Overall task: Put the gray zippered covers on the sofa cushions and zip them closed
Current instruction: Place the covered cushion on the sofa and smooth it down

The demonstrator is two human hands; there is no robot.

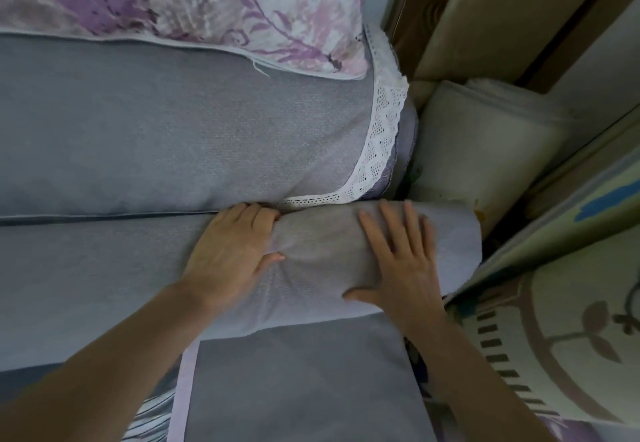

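hands: two, both on the front cushion (318, 234)
left grip (235, 251): fingers curl over the front cushion's back edge, tips tucked into the seam, clutching and bunching the gray cover
right grip (398, 261): holds nothing; it lies flat with straight, spread fingers, pressing the cushion's top near its right end
gray cushions: two; the front cushion lies along the front edge of the sofa (294, 389) and reaches its right end; the back cushion (173, 130) touches it from behind
floral pillow (173, 2): one, at the sofa's back edge, overlapping the back cushion
lace trim (377, 151): one white strip along the back cushion's right edge
cream roll (485, 147): one, just beside the sofa's right end
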